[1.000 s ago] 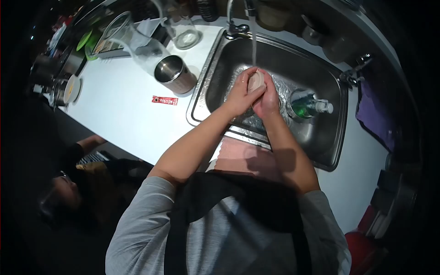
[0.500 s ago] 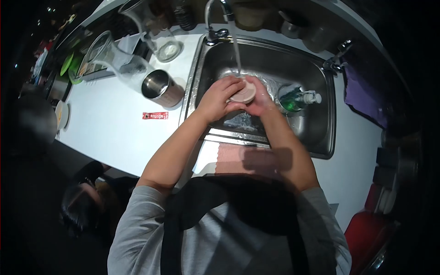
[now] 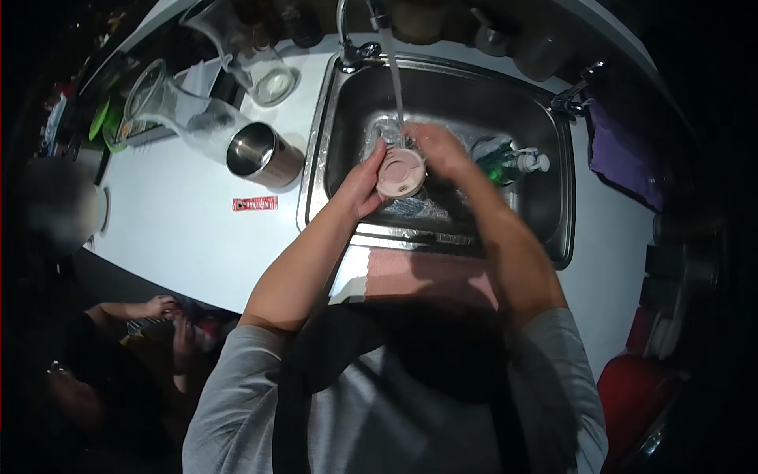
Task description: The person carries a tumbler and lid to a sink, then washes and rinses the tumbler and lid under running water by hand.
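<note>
My left hand [image 3: 364,188] is closed on the edge of a round pink cup lid [image 3: 401,172] with a small opening near its rim. The lid is tilted, its ringed face turned up toward me, over the steel sink [image 3: 505,87]. Just beyond it, my right hand [image 3: 436,148] is under the running tap [image 3: 379,17], apart from most of the lid. Motion smears its fingers, so their shape is unclear. Water falls beside the lid's upper edge. A soap bottle with green liquid [image 3: 505,163] leans in the sink, right of my right hand.
Left of the sink are a metal tumbler [image 3: 264,158], a glass carafe [image 3: 185,114] lying tilted and a red sachet [image 3: 255,204]. A pink cloth [image 3: 426,276] lies at the front edge, a purple cloth [image 3: 624,158] at right. Another person's hands [image 3: 170,316] show lower left.
My right hand has let go of the lid and moved up toward the water stream. The left hand keeps the lid, now more fully visible. The other person's hands have come into view.
</note>
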### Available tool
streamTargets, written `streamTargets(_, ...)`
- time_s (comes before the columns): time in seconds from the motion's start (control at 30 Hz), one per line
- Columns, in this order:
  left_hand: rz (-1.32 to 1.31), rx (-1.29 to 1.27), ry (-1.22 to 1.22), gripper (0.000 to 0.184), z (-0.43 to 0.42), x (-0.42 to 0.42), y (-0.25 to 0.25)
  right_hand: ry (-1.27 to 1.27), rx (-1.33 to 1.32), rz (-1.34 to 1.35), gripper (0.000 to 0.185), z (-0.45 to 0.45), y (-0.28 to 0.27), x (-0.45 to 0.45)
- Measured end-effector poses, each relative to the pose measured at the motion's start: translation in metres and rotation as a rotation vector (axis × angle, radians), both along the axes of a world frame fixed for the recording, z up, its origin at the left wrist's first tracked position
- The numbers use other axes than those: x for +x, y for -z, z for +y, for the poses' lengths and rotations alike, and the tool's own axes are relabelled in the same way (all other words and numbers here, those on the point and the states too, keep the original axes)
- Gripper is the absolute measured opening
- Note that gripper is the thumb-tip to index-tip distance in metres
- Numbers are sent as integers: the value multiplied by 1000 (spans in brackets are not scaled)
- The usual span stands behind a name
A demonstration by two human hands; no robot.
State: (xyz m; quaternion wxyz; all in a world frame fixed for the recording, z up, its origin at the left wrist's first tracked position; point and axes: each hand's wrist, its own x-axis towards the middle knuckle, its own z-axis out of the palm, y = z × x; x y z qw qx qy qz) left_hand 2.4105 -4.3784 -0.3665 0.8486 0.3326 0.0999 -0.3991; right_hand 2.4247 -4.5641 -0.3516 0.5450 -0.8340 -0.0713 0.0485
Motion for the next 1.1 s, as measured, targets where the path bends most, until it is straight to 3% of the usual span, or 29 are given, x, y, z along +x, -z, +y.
streamTargets(0.07, -80, 68, -78, 37, -3, -3, 0, 106, -532, -59, 35, -37, -14, 15)
streamTargets(0.13, -134, 87, -117, 32, 1, 1, 6, 107, -1181, 58, 36, -60, -13, 14)
streamTargets(0.2, -139, 71, -203, 30, 1, 1, 4, -74, -1404, 317, 41, -83, 7, 22)
streamTargets(0.3, -141, 43, -334, 32, 3, 6, 4, -102, -1484, 274, 42, -95, 38, 27)
streamTargets(0.43, -155, 107, -414, 34, 14, 12, -4, -48, -1449, 298, 38, -101, 42, 44)
streamTargets(0.53, -237, 208, -377, 30, 18, 18, 0, 31, -1369, 183, 30, -98, -21, 31)
streamTargets(0.67, -281, 225, -356, 35, 15, 17, -1, 89, -730, -144, 43, -66, -90, -7)
streamTargets(0.7, -265, 215, -332, 35, 13, 16, -4, 9, -586, -417, 47, -51, -81, -14)
streamTargets(0.73, -250, 206, -309, 35, 10, 15, -6, -73, -512, -504, 49, -34, -75, -22)
streamTargets(0.83, -279, 248, -310, 34, 3, 11, -14, -139, -726, -658, 49, 11, -44, -53)
streamTargets(0.9, -333, 340, -298, 32, 4, 11, -11, -92, -423, -618, 45, 19, -17, -56)
streamTargets(1.0, -339, 423, -313, 35, -6, 2, -10, -62, -387, -693, 39, 10, -5, -37)
streamTargets(1.1, -403, 427, -409, 37, -8, 14, -12, -2, -464, -586, 29, 21, -14, -45)
